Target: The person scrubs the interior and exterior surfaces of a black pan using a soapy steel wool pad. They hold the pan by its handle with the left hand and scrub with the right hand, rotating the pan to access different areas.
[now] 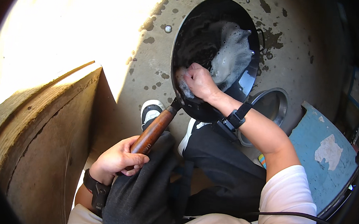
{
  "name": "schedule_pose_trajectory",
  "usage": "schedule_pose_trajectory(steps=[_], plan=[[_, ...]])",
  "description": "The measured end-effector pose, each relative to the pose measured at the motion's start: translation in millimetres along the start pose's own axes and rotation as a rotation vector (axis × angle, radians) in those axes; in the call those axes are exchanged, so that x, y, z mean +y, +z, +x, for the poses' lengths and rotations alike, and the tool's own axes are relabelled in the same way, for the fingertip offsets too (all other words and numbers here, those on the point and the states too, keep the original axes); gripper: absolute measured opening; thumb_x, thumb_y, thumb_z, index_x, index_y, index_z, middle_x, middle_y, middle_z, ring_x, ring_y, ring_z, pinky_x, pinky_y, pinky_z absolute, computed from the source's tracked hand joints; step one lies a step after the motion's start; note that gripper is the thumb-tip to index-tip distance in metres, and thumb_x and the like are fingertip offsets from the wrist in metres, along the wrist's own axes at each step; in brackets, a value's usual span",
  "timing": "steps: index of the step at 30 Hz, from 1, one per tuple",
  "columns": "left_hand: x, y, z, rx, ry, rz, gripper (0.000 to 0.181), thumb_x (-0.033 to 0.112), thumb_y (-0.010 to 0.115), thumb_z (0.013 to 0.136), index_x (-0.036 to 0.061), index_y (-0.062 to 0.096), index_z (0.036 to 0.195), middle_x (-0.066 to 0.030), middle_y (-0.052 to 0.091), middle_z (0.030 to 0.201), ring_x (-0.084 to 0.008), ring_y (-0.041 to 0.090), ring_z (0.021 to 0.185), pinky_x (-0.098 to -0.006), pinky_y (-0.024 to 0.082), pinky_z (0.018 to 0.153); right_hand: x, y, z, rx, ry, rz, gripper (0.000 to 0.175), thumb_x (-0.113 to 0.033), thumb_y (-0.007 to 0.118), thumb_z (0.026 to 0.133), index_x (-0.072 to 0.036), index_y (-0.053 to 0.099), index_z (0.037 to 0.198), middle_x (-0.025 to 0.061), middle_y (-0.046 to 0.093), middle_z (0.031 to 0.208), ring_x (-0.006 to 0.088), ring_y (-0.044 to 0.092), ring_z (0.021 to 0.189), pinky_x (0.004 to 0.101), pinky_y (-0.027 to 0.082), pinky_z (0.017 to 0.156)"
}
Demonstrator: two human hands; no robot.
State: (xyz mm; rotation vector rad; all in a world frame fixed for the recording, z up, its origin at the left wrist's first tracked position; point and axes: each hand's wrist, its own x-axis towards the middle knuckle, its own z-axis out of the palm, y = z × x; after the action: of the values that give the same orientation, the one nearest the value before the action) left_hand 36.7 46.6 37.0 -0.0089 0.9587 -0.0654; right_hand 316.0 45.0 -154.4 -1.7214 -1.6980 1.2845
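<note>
A large black wok (197,35) is tilted over the floor in front of me, with dark liquid and white suds (230,61) inside. My left hand (118,156) grips the brown wooden handle (154,132), resting against my left thigh. Inside the wok, near its handle side, my right hand (201,84) is curled up with foam around the fingers. Whether anything sits under those fingers is hidden. A small metal loop handle (263,39) stands out from the wok's far right side.
A round metal basin (283,105) stands on the concrete floor, partly behind my right forearm. At left rises a worn wooden structure (50,128). A blue surface with peeling paint (308,143) is at right. A black cable (294,214) crosses my right sleeve. Water spots mark the floor.
</note>
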Motion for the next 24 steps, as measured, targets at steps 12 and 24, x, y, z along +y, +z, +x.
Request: schedule_pose_trajectory(steps=[12, 24], plan=[[-3, -10, 5, -0.077, -0.051, -0.117, 0.029, 0.003, 0.065, 0.076, 0.0004, 0.046, 0.098, -0.0031, 0.044, 0.057, -0.0067, 0.035, 0.036, -0.0183, 0.026, 0.032, 48, -44, 1, -0.057, 0.051, -0.5, 0.01, -0.007, 0.058, 0.071, 0.002, 0.057, 0.066, 0.019, 0.055, 0.076, 0.038, 0.056, 0.074, 0.0435, 0.047, 0.068], [-4, -14, 4, -0.124, -0.065, -0.2, 0.027, 0.0, 0.063, 0.078, 0.0022, 0.046, 0.099, -0.0022, 0.043, 0.06, -0.0065, 0.036, 0.04, -0.0184, 0.026, 0.033, 119, -109, 24, 0.129, -0.106, -0.834, 0.007, -0.006, 0.057, 0.072, 0.0, 0.059, 0.07, 0.0136, 0.054, 0.088, 0.034, 0.052, 0.086, 0.0415, 0.046, 0.074]])
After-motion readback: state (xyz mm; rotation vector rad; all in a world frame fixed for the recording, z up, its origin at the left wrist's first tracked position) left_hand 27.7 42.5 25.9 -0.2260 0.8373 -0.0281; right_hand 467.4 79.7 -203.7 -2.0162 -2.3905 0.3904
